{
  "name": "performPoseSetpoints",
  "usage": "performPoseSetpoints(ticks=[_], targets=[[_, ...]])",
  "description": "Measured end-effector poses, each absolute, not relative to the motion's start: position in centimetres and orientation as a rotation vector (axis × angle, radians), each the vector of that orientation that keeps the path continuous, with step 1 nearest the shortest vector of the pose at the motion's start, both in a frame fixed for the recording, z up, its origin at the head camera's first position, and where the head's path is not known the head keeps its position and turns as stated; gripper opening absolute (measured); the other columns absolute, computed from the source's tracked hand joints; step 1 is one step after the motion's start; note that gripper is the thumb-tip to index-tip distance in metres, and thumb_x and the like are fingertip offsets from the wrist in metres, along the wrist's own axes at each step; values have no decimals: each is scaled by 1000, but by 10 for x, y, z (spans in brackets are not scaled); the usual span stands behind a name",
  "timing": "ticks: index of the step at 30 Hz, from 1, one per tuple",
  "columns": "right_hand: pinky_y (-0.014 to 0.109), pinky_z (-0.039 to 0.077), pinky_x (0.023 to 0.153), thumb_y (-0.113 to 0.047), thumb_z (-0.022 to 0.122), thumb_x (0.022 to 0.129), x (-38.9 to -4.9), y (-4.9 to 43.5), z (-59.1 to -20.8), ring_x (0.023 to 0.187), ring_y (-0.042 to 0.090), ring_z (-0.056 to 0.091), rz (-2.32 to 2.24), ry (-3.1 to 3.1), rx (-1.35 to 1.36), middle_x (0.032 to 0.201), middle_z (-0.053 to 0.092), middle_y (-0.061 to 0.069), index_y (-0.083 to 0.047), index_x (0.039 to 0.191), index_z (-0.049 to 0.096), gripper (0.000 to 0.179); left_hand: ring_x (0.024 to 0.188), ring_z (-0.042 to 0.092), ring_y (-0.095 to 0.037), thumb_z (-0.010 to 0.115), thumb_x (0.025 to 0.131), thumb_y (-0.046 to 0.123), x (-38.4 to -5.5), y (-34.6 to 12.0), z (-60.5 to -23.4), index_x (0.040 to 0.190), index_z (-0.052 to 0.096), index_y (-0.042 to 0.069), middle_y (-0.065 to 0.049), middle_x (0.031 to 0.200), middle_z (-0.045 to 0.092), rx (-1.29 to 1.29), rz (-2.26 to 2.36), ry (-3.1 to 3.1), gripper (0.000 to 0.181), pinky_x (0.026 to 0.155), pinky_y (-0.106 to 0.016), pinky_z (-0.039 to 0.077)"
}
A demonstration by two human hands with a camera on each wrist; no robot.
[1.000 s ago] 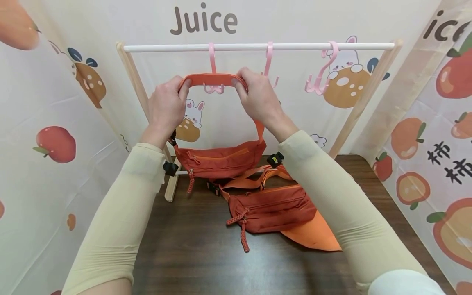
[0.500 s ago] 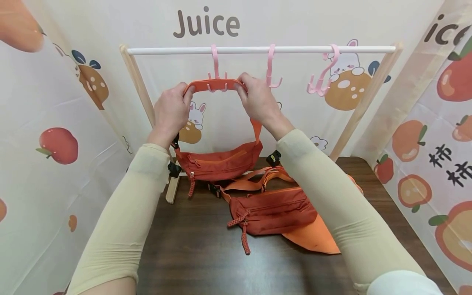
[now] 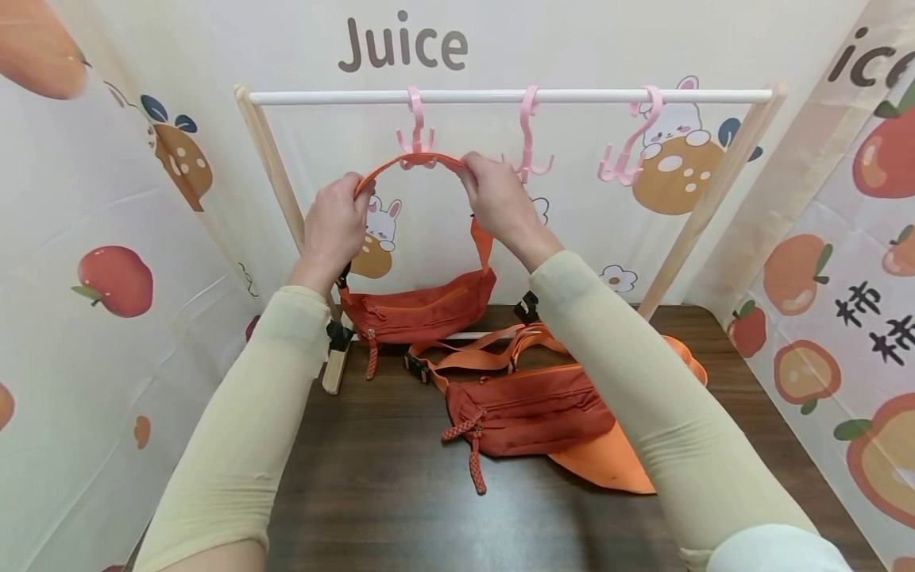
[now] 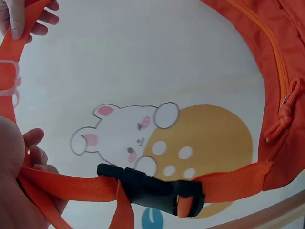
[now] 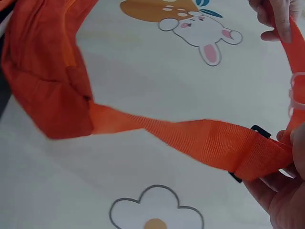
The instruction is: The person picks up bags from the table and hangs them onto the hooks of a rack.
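Observation:
A red-orange waist bag [image 3: 425,308] hangs from its orange strap [image 3: 418,158], which both hands hold up. My left hand [image 3: 332,226] pinches the strap on the left side, and my right hand [image 3: 503,199] pinches it on the right. Between them the strap arches at the prongs of the leftmost pink hook [image 3: 417,119]. In the left wrist view, pink prongs [image 4: 8,80] cross in front of the strap. A black buckle [image 4: 155,190] sits on the strap below my left hand. The right wrist view shows a strap length [image 5: 205,140] twisting between my right hand and the bag.
A white rail [image 3: 472,97] on wooden posts carries two more pink hooks, a middle one [image 3: 527,131] and a right one [image 3: 629,147]. On the dark table [image 3: 372,477] lies a second red-orange waist bag [image 3: 529,409], with orange fabric [image 3: 608,461] beside it under my right forearm.
The strap between my hands has gone from nearly straight to a raised arch at the leftmost hook. My hands have come slightly closer together, and the hook has turned a little.

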State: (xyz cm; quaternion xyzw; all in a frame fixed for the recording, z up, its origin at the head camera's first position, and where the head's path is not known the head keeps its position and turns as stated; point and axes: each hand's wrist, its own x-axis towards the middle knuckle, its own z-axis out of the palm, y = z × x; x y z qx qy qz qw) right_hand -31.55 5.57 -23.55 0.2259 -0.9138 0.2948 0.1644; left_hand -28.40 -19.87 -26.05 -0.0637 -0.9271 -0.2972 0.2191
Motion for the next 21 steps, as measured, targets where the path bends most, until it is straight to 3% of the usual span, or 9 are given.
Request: performPoseSetpoints(ticks=[8,17,21], targets=[[35,50,68,-29,48,115,-318,54,-257,77,26,55,883,-2684,652,89,55,10,-7,125,60,27,96,63,-33,42,115,24,-279,-205,-282,135,57,3,-18,122,68,-135,-863,-2590,33,83,-48,57],[34,46,69,-27,49,115,-314,54,-279,79,24,52,923,-2645,702,91,54,8,-6,122,61,25,75,57,-31,48,115,32,-271,-204,-305,134,54,3,-15,98,62,-141,-873,-2569,35,63,-43,47],[34,43,66,-32,49,114,-313,55,-285,74,24,52,899,-2616,727,88,53,7,-10,114,58,25,81,61,-32,52,113,31,-268,-203,-311,136,53,4,-16,106,66,-132,-894,-2576,36,65,-44,50]])
